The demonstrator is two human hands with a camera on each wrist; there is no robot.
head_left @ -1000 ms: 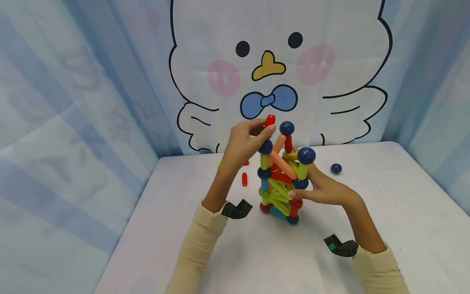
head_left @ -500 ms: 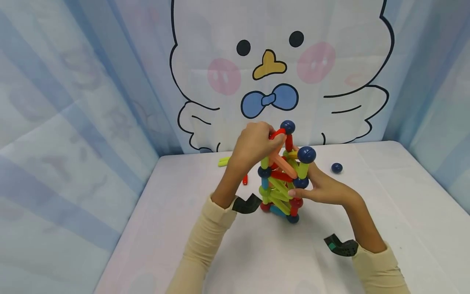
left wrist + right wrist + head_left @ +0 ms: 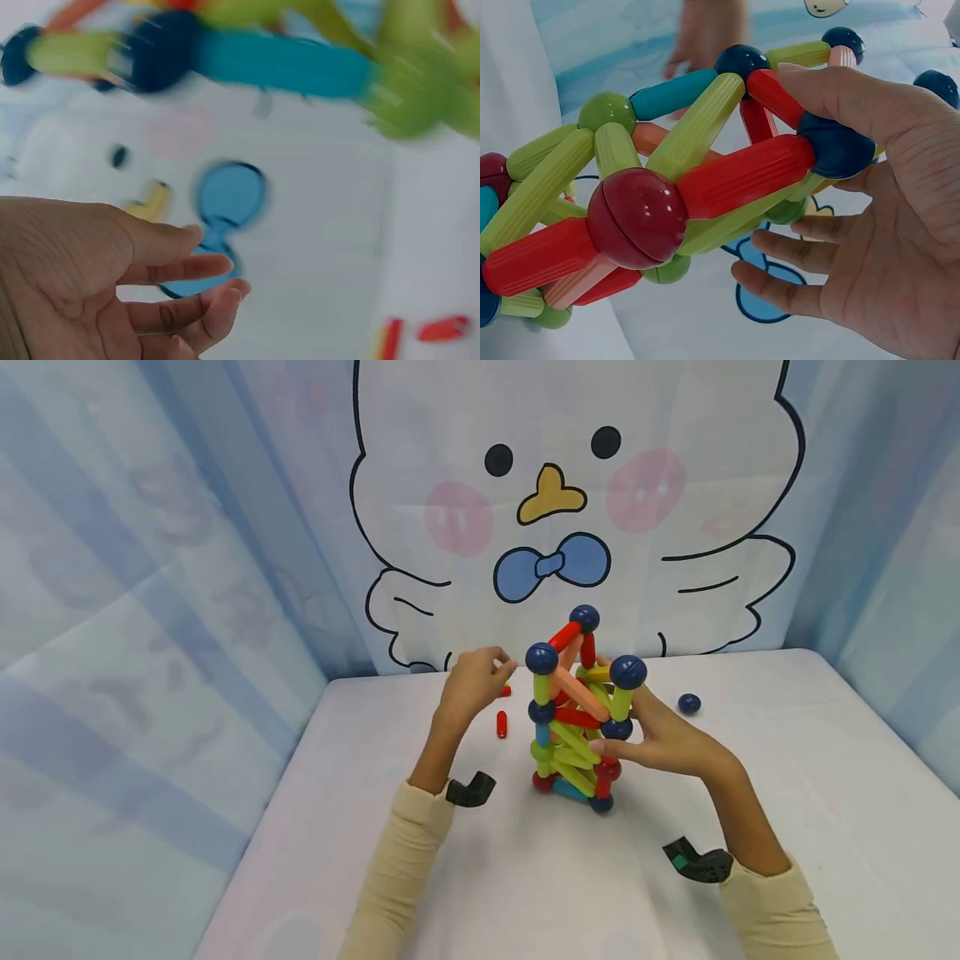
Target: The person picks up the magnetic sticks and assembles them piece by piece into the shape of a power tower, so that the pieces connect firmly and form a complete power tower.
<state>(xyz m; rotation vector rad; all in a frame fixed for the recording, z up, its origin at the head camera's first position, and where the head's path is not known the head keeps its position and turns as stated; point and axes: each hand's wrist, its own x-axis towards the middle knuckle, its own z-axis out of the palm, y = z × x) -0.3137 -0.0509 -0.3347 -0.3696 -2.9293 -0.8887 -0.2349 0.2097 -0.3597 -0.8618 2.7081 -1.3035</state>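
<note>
In the head view a tower of magnetic sticks and balls (image 3: 576, 718) stands upright on the white table, with green, red, blue and orange sticks. A red stick (image 3: 565, 636) joins two dark blue balls at its top. My right hand (image 3: 667, 735) holds the tower's right side, thumb in front and fingers behind. Seen from the right wrist, the thumb lies by a dark blue ball (image 3: 836, 146), and the index finger is partly hidden behind it. My left hand (image 3: 472, 681) is left of the tower, holding nothing; its fingers are loosely bent in the left wrist view.
Loose red sticks lie left of the tower, one red stick (image 3: 502, 724) nearer and another partly behind it by the left hand. A loose dark blue ball (image 3: 688, 703) rests at the back right. A printed curtain (image 3: 450, 460) hangs behind the table.
The left hand set the red stick across the two top blue balls, let it go and drew back left and down. My right hand keeps its hold on the tower.
</note>
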